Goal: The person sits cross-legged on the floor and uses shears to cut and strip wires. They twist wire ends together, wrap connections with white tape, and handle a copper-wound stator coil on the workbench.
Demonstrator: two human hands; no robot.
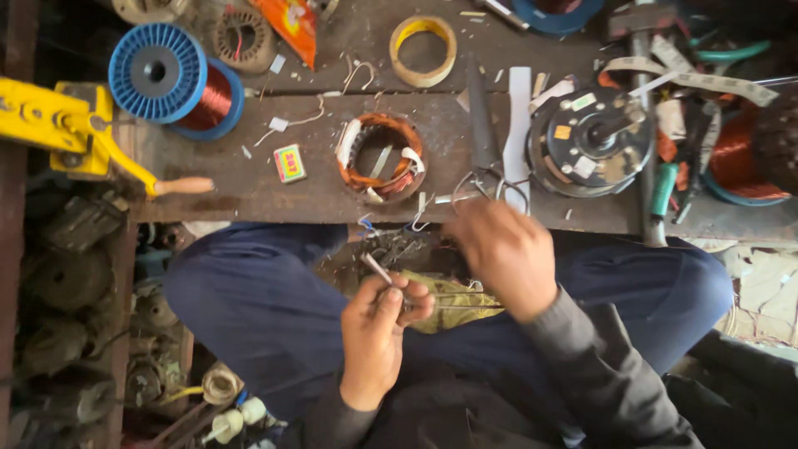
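Observation:
My left hand (378,328) is closed on a thin metal tool (376,268) and pinches thin wires over my lap. A yellowish cloth or sleeve piece (453,303) lies under those wires between my knees. My right hand (503,254) hovers just above and to the right, blurred, fingers curled near the wires and the table's front edge; whether it grips anything is unclear. On the wooden bench ahead sits a copper-wound stator ring (382,158) with white tape pieces. Scissors (490,179) lie just beyond my right hand.
A blue spool of copper wire (179,83) and a yellow hand-crank winder (75,133) stand at the left. A small matchbox-like box (289,163), a tape roll (422,51), a black motor housing (592,141) and another copper spool (740,158) crowd the bench. Old motor parts (71,283) pile at the left.

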